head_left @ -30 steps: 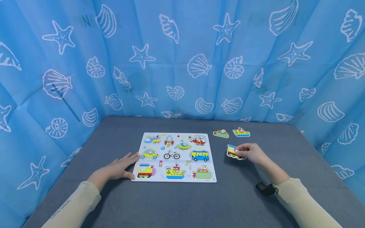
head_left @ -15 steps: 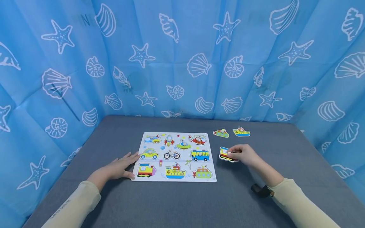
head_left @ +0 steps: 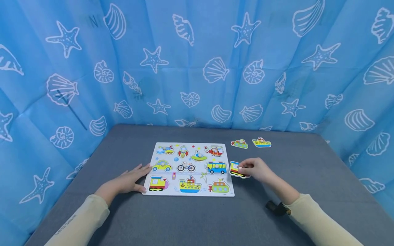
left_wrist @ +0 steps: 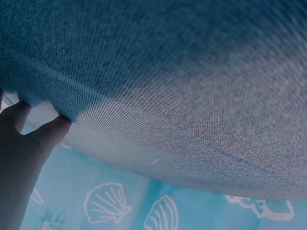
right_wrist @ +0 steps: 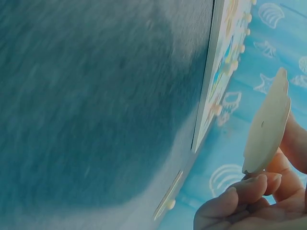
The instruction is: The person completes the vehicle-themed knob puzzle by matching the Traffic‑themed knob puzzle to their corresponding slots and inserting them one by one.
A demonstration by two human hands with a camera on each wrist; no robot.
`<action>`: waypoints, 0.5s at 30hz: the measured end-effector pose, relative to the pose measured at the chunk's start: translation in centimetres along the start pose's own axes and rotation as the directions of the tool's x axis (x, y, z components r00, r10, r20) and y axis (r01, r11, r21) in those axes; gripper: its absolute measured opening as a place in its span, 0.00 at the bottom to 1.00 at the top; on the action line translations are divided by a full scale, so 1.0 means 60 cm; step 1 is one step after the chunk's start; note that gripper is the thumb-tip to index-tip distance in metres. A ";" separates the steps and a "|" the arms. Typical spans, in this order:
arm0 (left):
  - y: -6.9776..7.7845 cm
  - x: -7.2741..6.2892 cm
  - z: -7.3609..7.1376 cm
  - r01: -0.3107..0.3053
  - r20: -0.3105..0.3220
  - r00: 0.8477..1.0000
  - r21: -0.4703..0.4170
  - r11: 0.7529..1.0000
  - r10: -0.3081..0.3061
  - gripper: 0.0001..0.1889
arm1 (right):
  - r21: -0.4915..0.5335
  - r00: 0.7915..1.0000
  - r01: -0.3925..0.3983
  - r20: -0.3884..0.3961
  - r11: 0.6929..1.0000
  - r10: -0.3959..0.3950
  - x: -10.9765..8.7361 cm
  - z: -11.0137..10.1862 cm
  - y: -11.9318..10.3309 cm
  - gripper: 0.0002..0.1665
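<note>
A white peg puzzle board (head_left: 197, 173) with vehicle pictures lies on the table. My left hand (head_left: 126, 181) is spread flat, fingertips at the board's left edge; the left wrist view catches part of this hand (left_wrist: 24, 148) at its side. To the right of the board, my right hand (head_left: 258, 171) pinches a train puzzle piece (head_left: 234, 168) by its knob. Tilted above the table, that piece overlaps the board's right edge in the head view. The right wrist view shows its plain pale back (right_wrist: 266, 127). Knobless train, ship and submarine pictures fill the board's bottom row.
Behind the right hand lie a submarine piece (head_left: 239, 144) and a boat piece (head_left: 261, 142), knobs up. The table (head_left: 184, 218) has a grey cloth. A blue curtain (head_left: 197, 68) with white shells and starfish hangs along its back and sides.
My right hand has carried the train piece left and slightly nearer the viewer, from beside the loose pieces to the board's right edge. My left hand has stayed in place.
</note>
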State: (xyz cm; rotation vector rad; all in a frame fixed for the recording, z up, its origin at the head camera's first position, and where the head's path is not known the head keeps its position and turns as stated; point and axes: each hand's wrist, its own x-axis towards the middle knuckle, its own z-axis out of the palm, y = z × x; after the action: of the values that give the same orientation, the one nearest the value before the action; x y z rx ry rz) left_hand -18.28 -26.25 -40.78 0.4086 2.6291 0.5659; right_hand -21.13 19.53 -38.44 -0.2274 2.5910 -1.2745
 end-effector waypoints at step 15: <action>-0.004 0.004 0.002 -0.004 0.001 1.000 0.012 1.000 0.004 0.52 | 0.066 0.985 0.107 0.129 0.992 -0.115 0.009 0.043 -0.026 0.07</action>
State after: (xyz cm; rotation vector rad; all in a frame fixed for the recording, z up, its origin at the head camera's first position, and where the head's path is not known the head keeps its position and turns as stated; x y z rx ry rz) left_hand -18.46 -26.32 -41.06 0.4182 2.6324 0.5519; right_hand -20.88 16.48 -38.79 -0.4359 2.4556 -1.3226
